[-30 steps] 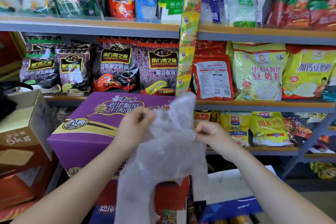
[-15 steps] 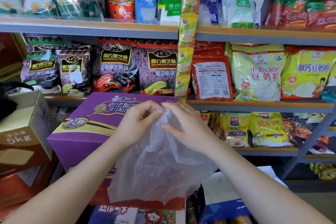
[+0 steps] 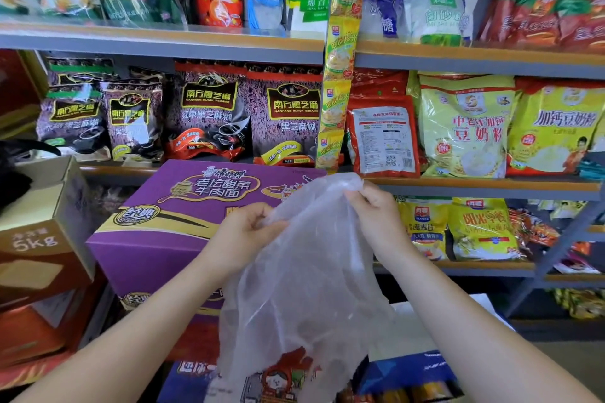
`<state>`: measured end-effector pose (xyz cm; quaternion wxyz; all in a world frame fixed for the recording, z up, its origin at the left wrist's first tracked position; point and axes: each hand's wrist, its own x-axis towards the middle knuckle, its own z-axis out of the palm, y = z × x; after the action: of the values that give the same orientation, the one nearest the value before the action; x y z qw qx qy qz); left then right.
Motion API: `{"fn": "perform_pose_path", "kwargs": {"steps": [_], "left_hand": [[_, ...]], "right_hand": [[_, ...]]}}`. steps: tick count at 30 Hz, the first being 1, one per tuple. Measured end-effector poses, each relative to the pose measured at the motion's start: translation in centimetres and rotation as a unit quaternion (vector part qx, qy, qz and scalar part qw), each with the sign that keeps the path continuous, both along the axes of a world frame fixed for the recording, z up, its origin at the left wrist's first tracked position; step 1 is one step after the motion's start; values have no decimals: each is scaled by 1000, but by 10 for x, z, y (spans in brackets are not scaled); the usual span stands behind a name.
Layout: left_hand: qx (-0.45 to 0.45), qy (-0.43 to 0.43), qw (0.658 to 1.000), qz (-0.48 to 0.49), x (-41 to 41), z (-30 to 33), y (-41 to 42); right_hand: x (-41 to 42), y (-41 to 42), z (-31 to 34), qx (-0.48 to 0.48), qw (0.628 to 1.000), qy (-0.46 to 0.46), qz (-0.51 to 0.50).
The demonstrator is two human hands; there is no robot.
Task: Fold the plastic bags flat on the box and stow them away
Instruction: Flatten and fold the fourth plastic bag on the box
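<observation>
A thin clear plastic bag (image 3: pixel 307 291) hangs in the air in front of the purple noodle box (image 3: pixel 170 206), crumpled and loose below. My left hand (image 3: pixel 244 232) pinches the bag's upper left edge just above the box's right front corner. My right hand (image 3: pixel 375 208) grips the bag's top right edge, a little higher and to the right of the box. Through the bag, part of the lower boxes shows.
Shop shelves (image 3: pixel 163 39) full of food packets stand right behind the box. A brown 5kg carton (image 3: pixel 42 232) sits at the left, red cartons (image 3: pixel 39 330) below it. A blue box (image 3: pixel 412 370) and a printed carton (image 3: pixel 196 379) lie under the bag.
My hands came together at the bag's top half a second ago and have now spread apart again. The bag hangs longer and more open between them.
</observation>
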<state>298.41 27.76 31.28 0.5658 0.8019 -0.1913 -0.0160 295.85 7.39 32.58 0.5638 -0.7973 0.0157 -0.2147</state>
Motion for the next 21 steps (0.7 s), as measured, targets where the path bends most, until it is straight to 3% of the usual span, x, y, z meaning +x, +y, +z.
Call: {"fn": "perform_pose_path", "kwargs": {"steps": [2, 4, 7, 11, 16, 18, 21], "left_hand": [[52, -46, 997, 36, 6, -8, 4], [99, -107, 988, 52, 8, -17, 10], [160, -172, 972, 26, 14, -35, 22], [240, -158, 958, -20, 17, -42, 26], [40, -150, 987, -48, -3, 3, -20], [33, -165, 986, -9, -6, 11, -34], [-53, -113, 992, 31, -5, 10, -30]], "right_hand": [[-2, -7, 2, 82, 996, 23, 14], [-3, -13, 4, 103, 994, 24, 20], [-2, -20, 5, 43, 998, 31, 31], [-6, -17, 3, -90, 994, 37, 56], [-7, 17, 3, -181, 981, 7, 66], [-8, 26, 3, -120, 990, 13, 75], [-9, 12, -1, 8, 994, 69, 83]]}}
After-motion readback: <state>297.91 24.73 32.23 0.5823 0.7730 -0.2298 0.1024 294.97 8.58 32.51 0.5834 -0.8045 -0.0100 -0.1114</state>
